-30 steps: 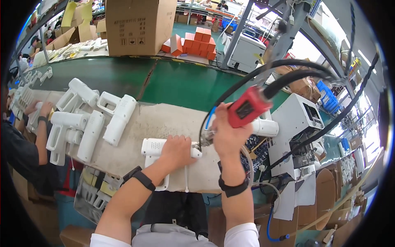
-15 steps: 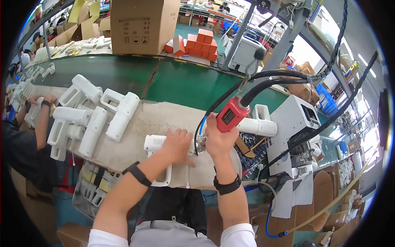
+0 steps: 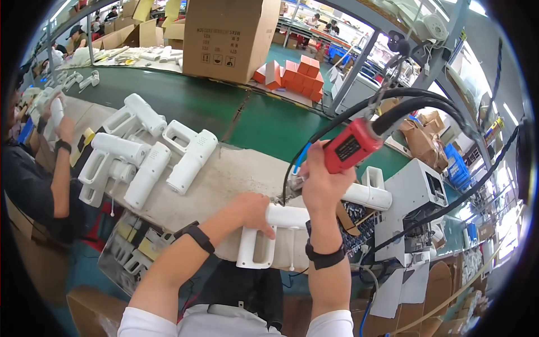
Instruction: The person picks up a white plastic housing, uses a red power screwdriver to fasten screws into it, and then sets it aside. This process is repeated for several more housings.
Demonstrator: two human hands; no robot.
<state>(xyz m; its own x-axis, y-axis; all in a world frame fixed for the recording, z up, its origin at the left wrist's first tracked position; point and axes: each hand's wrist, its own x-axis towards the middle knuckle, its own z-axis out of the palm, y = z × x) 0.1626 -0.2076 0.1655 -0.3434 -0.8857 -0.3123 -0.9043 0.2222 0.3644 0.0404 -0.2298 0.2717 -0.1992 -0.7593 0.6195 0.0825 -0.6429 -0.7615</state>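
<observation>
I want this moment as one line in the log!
left hand: on white handled device | right hand: gripping red tool | worktop: more white devices at left

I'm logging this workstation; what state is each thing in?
Left hand: gripping white device
Right hand: wrapped around red tool
Red tool: held, tilted
White device: lying down, partly covered
Other white devices: lying clustered, some overlapping
Orange boxes: stacked
Large carton: standing, top out of view
Wristbands: worn

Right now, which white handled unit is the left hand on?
The front-centre white unit, under the left hand; the others sit off to its left or right.
</observation>
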